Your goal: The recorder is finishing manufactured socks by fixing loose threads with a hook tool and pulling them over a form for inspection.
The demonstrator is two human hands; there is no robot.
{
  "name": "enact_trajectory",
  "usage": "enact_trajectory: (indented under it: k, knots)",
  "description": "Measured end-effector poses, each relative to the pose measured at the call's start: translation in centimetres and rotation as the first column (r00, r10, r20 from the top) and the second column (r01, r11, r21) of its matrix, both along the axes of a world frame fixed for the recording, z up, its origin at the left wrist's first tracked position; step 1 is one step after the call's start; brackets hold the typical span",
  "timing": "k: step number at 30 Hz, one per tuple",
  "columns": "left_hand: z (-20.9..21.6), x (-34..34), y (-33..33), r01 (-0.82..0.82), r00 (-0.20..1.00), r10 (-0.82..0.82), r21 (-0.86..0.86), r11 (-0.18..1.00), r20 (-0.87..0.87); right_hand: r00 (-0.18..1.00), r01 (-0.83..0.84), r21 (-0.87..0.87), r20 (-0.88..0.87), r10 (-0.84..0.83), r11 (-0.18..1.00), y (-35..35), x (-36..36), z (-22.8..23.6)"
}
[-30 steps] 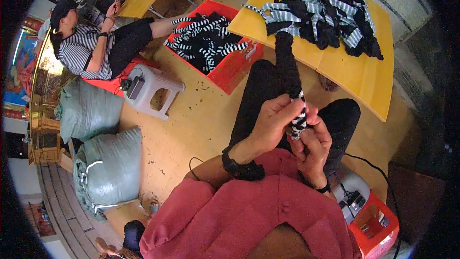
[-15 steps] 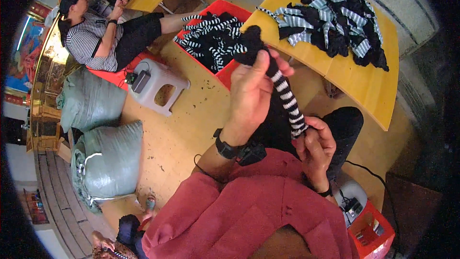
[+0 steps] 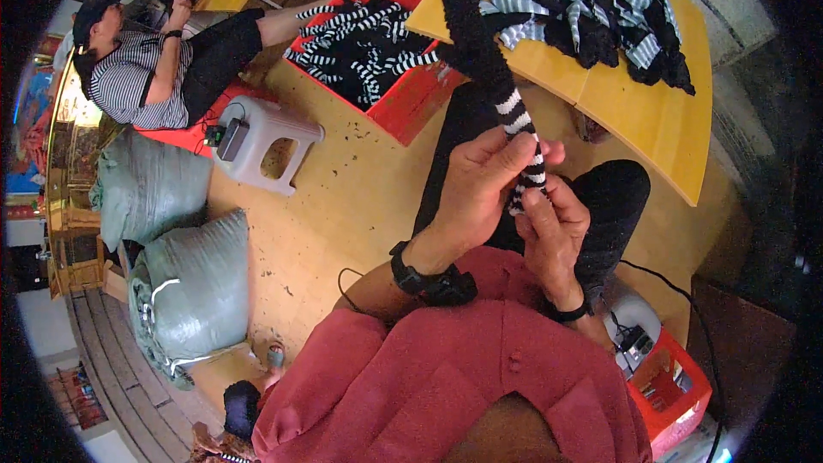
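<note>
Between my hands is a long knit piece with a fuzzy black end and a narrow black-and-white striped end. Its black part points up and away, past the corner of the yellow table. My left hand is closed round the striped part, thumb on top. Just below and to the right, my right hand pinches the tip of the striped end. Whether the piece is a sock or a glove cannot be made out. Beyond it, a red crate holds a heap of similar striped and black knit pieces.
On the yellow table at the right lies a pile of black and grey-striped pieces. A grey stool stands left, near a seated person. Stuffed green sacks line the left. A black cable runs at right.
My left hand has slid down from the black part onto the striped part, nearer my right hand. The black end now stretches out freely, and the view has shifted slightly.
</note>
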State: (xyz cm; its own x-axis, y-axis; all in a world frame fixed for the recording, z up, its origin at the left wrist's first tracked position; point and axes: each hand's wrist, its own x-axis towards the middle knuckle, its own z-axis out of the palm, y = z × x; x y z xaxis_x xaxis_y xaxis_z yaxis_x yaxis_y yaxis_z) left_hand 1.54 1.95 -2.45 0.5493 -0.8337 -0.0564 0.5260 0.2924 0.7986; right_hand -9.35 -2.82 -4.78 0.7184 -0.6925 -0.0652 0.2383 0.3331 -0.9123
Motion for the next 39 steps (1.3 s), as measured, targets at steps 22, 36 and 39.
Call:
enact_trajectory:
  k: [22, 36, 39]
  knots:
    - [-1.1, -1.7, 0.1, -0.002, 0.931, -0.056, 0.159, 0.987, 0.360, 0.993, -0.112, 0.011, -0.033, 0.112, 0.994, -0.2, -1.0, -1.0]
    - [-1.2, -1.2, 1.2, 0.260, 0.884, -0.308, 0.179, 0.949, 0.352, 0.995, -0.072, -0.097, 0.055, 0.078, 0.993, -0.1, -1.2, -2.5]
    - [-1.0, 0.2, 1.5, 0.241, 0.926, -0.257, 0.091, 0.966, 0.277, 0.984, -0.165, -0.114, 0.044, 0.171, 0.980, -0.7, -1.8, -1.4]
